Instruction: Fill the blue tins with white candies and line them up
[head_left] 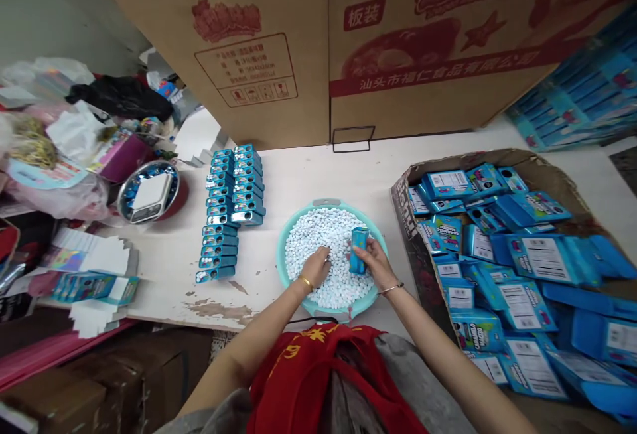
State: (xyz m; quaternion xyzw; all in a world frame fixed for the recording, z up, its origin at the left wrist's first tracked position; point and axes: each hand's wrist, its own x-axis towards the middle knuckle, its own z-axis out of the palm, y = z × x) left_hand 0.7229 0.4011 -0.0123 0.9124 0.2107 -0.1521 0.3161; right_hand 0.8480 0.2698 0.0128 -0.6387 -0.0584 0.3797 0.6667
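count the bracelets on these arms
2: a gold bracelet at the wrist of the left hand, a thin bracelet at the wrist of the right hand, which holds a blue box. Sleeves may hide others.

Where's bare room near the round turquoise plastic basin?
Free: white tabletop between the rows of small blue boxes and the basin; also behind it, up to the tall brown cardboard cartons. Narrow strip only between basin and open brown cardboard tray. Crowded: tray, piled with blue printed packs; left end, by the round metal bowl.

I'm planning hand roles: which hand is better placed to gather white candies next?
Probably the left hand: it's down among the white candies, while the right hand holds a blue box.
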